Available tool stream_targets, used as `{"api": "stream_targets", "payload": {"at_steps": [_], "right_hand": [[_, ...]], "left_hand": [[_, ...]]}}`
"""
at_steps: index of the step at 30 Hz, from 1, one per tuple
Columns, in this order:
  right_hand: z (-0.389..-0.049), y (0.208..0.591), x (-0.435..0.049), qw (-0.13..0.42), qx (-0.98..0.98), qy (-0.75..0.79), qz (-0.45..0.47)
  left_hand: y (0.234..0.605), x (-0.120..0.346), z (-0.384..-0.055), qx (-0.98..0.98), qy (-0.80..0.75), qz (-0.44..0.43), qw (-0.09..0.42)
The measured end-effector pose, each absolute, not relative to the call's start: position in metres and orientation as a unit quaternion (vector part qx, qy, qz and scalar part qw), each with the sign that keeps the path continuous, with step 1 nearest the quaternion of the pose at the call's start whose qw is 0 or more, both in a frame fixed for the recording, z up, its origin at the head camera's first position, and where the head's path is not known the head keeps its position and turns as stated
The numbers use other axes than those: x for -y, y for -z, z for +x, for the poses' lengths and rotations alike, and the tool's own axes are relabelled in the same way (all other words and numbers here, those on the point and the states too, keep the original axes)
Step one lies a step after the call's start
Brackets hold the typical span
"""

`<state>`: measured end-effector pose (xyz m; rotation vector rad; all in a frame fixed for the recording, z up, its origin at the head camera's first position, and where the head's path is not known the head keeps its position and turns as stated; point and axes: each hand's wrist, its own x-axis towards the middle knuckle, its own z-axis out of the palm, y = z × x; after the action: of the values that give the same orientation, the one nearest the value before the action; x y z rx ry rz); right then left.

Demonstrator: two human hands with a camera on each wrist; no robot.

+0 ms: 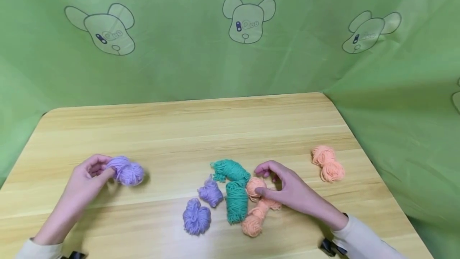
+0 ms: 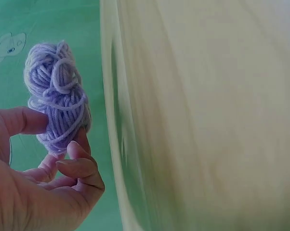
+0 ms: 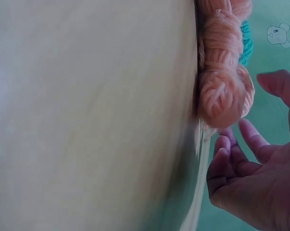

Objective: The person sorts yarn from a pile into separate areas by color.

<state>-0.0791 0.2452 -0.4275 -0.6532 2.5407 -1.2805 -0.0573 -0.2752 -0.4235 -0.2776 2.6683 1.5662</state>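
Observation:
On the left of the table, my left hand [image 1: 88, 173] pinches a purple yarn skein [image 1: 126, 171] between thumb and fingers. The left wrist view shows this purple skein [image 2: 60, 96] wound tight, with a loop around its waist. My right hand [image 1: 287, 185] hovers at the peach yarn right of centre, thumb and fingers spread apart around a small peach yarn ball [image 1: 254, 188]. Partly under that hand lies another peach skein [image 1: 256, 220]. From the right wrist, the fingers [image 3: 253, 139] show just beside peach yarn [image 3: 222, 96], not closed on it.
Two teal skeins [image 1: 237, 203] lie mid-table, touching the peach yarn. Two purple skeins [image 1: 196, 216] sit to their left. Farther right is a separate peach skein [image 1: 328, 163]. A green curtain [image 1: 179, 51] with printed bear heads hangs behind and to the right of the wooden table [image 1: 161, 131].

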Motion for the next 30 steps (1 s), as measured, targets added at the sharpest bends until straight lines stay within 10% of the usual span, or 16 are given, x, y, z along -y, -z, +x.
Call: {"api": "stream_targets", "payload": {"at_steps": [30], "right_hand": [[-0.083, 0.421, -0.242, 0.157, -0.881, 0.385, -0.227]], "left_hand": [[0.428, 0.325, -0.066, -0.843, -0.517, -0.144, 0.049]]}}
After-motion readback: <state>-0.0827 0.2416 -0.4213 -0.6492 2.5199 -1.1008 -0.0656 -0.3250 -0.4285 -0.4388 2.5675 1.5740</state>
